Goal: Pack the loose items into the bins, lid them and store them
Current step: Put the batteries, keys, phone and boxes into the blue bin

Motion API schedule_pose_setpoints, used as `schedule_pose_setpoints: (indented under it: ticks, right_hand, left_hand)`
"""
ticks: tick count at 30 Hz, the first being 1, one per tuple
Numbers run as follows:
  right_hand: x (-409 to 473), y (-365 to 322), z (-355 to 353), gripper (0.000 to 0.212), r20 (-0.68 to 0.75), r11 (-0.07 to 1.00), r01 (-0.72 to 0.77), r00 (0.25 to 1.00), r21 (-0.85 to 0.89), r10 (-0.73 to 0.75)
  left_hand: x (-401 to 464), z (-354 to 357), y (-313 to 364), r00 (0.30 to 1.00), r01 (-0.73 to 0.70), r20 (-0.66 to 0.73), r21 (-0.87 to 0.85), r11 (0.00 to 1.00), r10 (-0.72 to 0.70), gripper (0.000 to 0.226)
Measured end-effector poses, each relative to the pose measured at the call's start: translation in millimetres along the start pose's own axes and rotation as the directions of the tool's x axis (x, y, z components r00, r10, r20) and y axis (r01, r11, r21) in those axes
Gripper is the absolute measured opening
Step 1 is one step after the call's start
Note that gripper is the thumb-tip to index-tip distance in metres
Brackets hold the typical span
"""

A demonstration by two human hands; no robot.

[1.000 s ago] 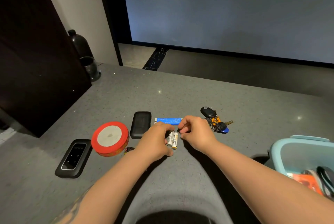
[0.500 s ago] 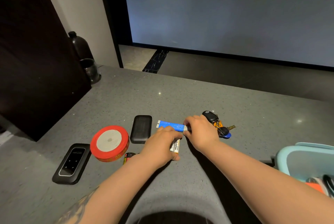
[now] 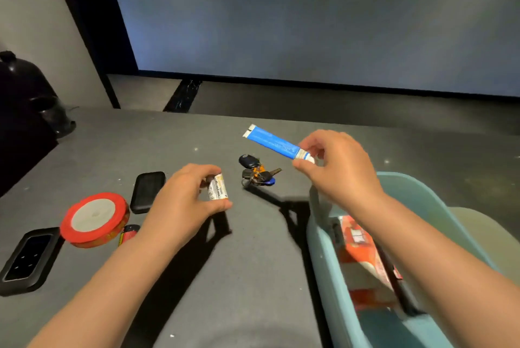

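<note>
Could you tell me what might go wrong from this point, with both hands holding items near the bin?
The right hand pinches the blue tube only at its cap end, so it could swing or slip before reaching the light blue bin. The left hand holds the batteries in a fingertip grip; one might drop and roll across the table. The keys lie close to the bin's corner and could be knocked.

A home room, it seems: a grey speckled worktop (image 3: pixel 197 277) carries keys (image 3: pixel 257 170), a tape roll (image 3: pixel 94 219) and a storage bin (image 3: pixel 323 249).
</note>
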State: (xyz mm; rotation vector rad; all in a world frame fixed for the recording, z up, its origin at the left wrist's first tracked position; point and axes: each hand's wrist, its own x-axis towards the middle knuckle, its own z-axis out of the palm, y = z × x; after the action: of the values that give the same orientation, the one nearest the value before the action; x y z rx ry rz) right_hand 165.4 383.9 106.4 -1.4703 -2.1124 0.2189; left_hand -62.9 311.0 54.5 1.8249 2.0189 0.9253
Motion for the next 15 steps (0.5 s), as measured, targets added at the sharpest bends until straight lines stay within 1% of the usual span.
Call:
schedule_pose_setpoints:
  ticks: [2,5,7,9,12,15]
  right_hand:
    - [-31.3,24.4,-35.9,0.014,-0.055,0.998,-0.062,0.997,0.018,0.063]
    - [-75.1,60.0,-68.4,0.013,-0.118,0.987,-0.163,0.979,0.013,0.163]
    - [-97.6,81.0,-80.1,0.013,-0.121,0.97,-0.237,0.963,0.047,0.241]
    - [-113.8,98.2,-85.5,0.015,-0.089,0.951,-0.3,0.948,0.076,0.307]
    - [-122.1,115.7,-90.7,0.013,-0.062,0.934,-0.344,0.935,0.092,0.35]
    - [-120.2,125.3,-96.0,0.01,-0.033,0.923,-0.382,0.923,0.047,0.384]
  left_hand:
    - [-13.3,-4.8,41.0,0.997,-0.069,-0.038,-0.073,0.995,0.066,0.056]
    - [-33.7,7.9,93.9,0.99,-0.14,-0.011,-0.14,0.98,0.14,0.055]
    - [-43.3,26.2,120.9,0.983,-0.175,0.033,-0.152,0.973,0.182,0.054]
    - [-47.1,46.3,140.3,0.977,-0.186,0.078,-0.146,0.972,0.198,0.057]
    - [-38.3,73.7,159.8,0.957,-0.207,0.196,-0.064,0.976,0.216,0.06]
    - [-18.7,97.8,176.2,0.913,-0.249,0.359,0.108,0.963,0.195,0.057]
